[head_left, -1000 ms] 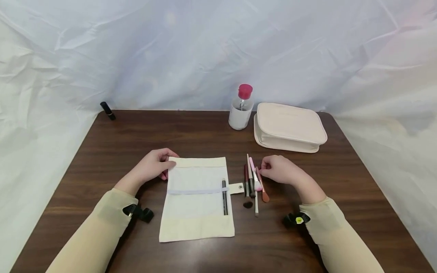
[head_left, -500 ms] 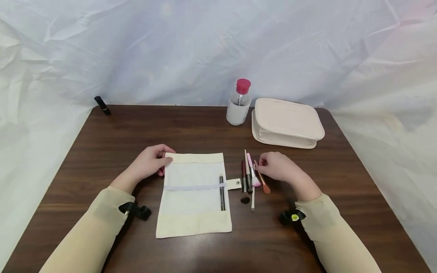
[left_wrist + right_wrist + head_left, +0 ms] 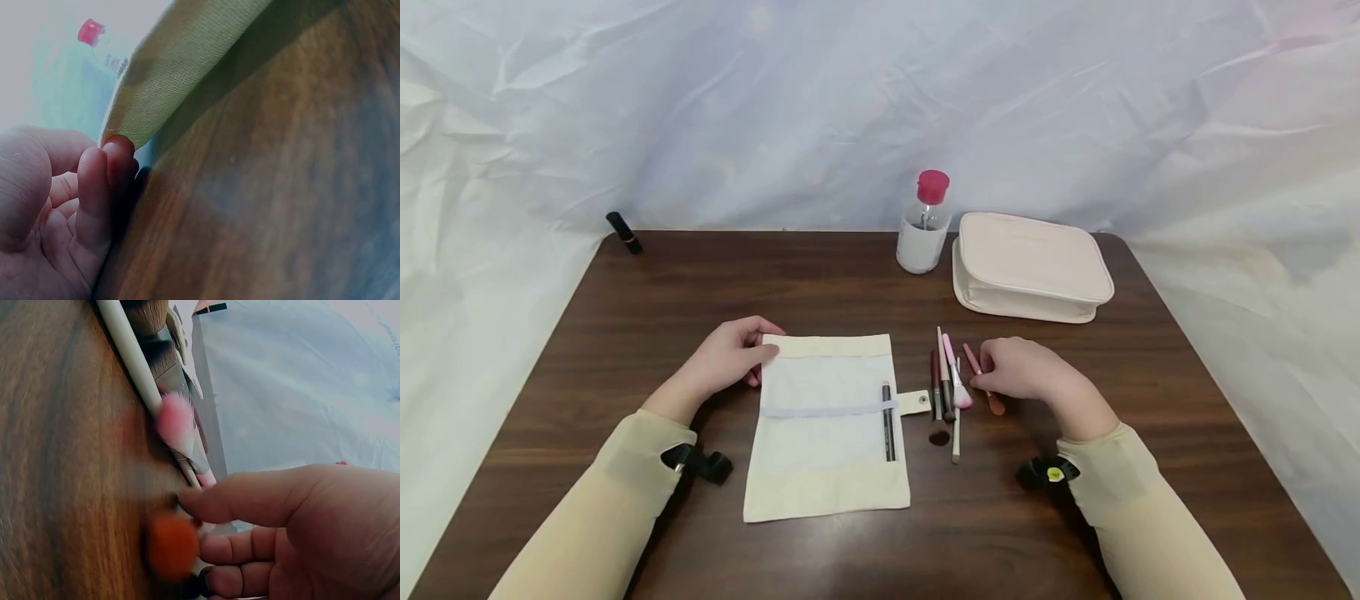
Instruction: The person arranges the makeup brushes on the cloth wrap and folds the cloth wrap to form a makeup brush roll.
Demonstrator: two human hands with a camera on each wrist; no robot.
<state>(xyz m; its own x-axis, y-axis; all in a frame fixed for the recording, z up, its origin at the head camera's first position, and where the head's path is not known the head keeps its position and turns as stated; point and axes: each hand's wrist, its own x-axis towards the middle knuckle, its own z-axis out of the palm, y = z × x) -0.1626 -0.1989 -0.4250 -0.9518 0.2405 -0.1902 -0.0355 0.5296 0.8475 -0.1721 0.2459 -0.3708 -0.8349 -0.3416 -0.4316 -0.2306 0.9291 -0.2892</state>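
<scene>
My left hand [image 3: 733,358] pinches the top left corner of a cream fabric brush roll [image 3: 823,492], spread flat with a lilac elastic band across it. In the left wrist view, thumb and finger grip the fabric edge, slightly raised above the wood. One black-handled brush [image 3: 888,429] sits under the elastic on the right side. My right hand [image 3: 1030,368] pinches a makeup brush with orange bristles [image 3: 172,547], blurred in the right wrist view. Between that hand and the roll lie several other makeup brushes, one with pink bristles [image 3: 961,397].
A clear bottle with a red cap [image 3: 922,229] stands at the back, beside a pale zipped cosmetic bag [image 3: 1037,258]. A black lipstick-like tube [image 3: 624,232] is at the back left corner. The roll's snap tab [image 3: 913,403] reaches toward the brushes.
The right hand has drawn the orange-bristled brush to the right, apart from the other brushes. The left hand stays at the roll's corner. The head view has shifted slightly.
</scene>
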